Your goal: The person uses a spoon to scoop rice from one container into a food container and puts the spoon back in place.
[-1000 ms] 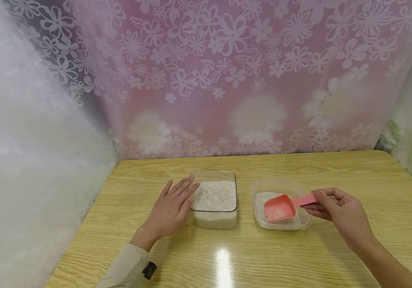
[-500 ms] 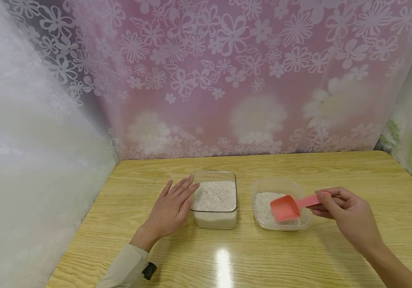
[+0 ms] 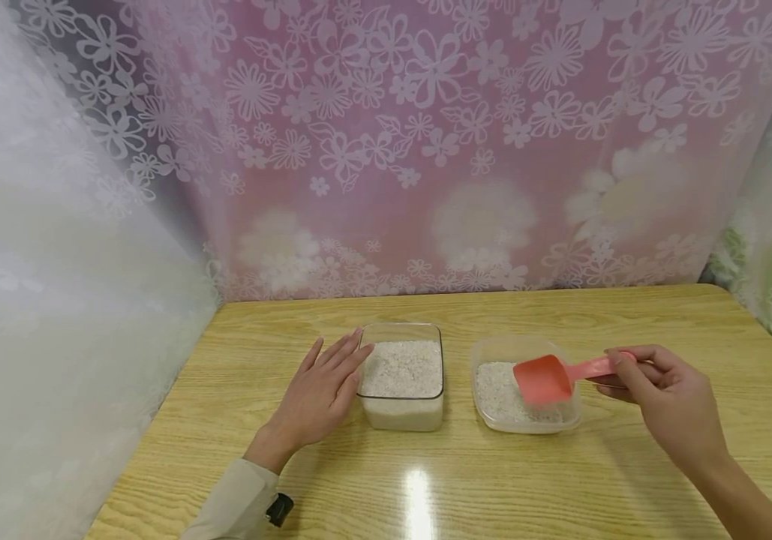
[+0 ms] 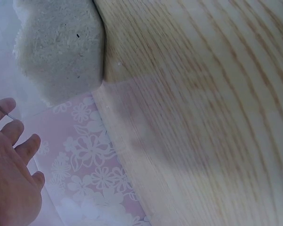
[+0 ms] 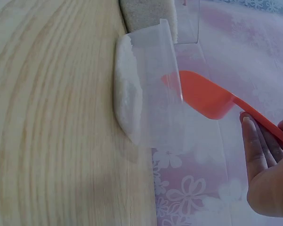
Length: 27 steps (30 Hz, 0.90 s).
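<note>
My left hand [image 3: 318,394] lies with straight, spread fingers against the left rim of a clear square container [image 3: 402,417], which is filled well up with white rice [image 3: 404,369]. To its right stands a low translucent plastic tub [image 3: 527,428] with a shallower layer of rice [image 3: 500,390]. Over this tub, my right hand [image 3: 679,409] pinches the handle of a pink-red scoop [image 3: 543,379] between thumb and fingers. The scoop's bowl is tilted and shows no rice inside. In the right wrist view the scoop [image 5: 207,94] overlaps the tub's upper edge.
Both containers stand on a wood-grain table [image 3: 358,480]. A pink flowered curtain [image 3: 386,150] hangs behind the table, and a pale sheet [image 3: 75,337] hangs along the left side. A black device [image 3: 280,508] sits at the left sleeve.
The right hand has moved a little right and up with the scoop, whose bowl has tilted. Rice seen in the bowl a second ago is out of it. The left hand stays in place.
</note>
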Available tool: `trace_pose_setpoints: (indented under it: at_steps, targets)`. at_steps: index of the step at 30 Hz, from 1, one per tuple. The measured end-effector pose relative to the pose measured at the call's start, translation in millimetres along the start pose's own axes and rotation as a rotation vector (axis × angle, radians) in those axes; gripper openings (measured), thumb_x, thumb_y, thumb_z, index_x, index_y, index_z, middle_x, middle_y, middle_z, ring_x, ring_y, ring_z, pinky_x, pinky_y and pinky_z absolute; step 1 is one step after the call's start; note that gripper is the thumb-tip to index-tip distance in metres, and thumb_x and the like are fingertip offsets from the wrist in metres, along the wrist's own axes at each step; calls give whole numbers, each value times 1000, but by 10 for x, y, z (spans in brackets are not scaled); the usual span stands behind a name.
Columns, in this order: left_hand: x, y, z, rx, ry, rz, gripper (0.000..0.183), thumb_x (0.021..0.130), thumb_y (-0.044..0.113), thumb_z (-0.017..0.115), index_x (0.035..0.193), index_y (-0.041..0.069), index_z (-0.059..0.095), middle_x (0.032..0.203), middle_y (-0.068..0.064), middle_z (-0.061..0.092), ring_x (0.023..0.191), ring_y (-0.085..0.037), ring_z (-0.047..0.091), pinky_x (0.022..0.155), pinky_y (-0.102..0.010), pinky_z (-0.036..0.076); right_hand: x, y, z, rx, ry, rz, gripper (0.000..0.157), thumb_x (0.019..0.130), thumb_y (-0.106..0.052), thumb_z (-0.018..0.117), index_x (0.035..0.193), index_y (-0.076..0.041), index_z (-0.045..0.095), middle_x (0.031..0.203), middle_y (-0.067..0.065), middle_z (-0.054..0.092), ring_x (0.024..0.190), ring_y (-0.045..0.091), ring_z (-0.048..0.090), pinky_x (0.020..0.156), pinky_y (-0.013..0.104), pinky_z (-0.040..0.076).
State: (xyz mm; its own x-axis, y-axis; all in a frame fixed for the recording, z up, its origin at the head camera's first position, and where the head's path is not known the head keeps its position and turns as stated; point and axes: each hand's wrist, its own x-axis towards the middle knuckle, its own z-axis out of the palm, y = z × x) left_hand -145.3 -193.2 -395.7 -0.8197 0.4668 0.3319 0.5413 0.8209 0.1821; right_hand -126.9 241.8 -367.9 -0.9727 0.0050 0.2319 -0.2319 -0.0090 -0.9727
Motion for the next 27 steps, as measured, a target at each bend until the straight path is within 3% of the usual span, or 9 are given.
trace_pose_setpoints:
  at_steps: [7, 14, 22, 27]
  targets:
    - [-3, 3, -1, -5, 2, 0, 44, 105, 29, 33, 148, 21, 39, 155, -2, 28, 140, -19, 25, 116, -47, 7, 78, -31, 9, 259, 31, 11, 16, 96, -6, 57, 107, 4, 61, 90, 14, 72, 78, 23, 71, 69, 32, 55]
    - [-6, -7, 7, -6, 6, -3, 44, 105, 29, 32, 148, 21, 39, 156, 0, 25, 140, -19, 26, 116, -47, 8, 151, -53, 167, 515, -17, 14, 16, 97, -2, 53, 108, 8, 59, 96, 18, 69, 88, 28, 69, 76, 35, 54]
    - [-10, -8, 8, -3, 12, -2, 44, 105, 28, 33, 148, 21, 39, 156, 2, 24, 140, -19, 26, 116, -46, 8, 266, -55, 412, 687, -66, 52, 14, 98, -1, 51, 105, 9, 57, 97, 21, 68, 90, 30, 69, 80, 35, 54]
    - [-7, -14, 8, -14, 16, 2, 44, 105, 28, 33, 148, 21, 40, 156, 4, 23, 140, -18, 25, 116, -45, 8, 296, -56, 602, 740, -92, 75, 13, 99, -2, 49, 103, 8, 56, 97, 21, 68, 90, 29, 69, 81, 34, 54]
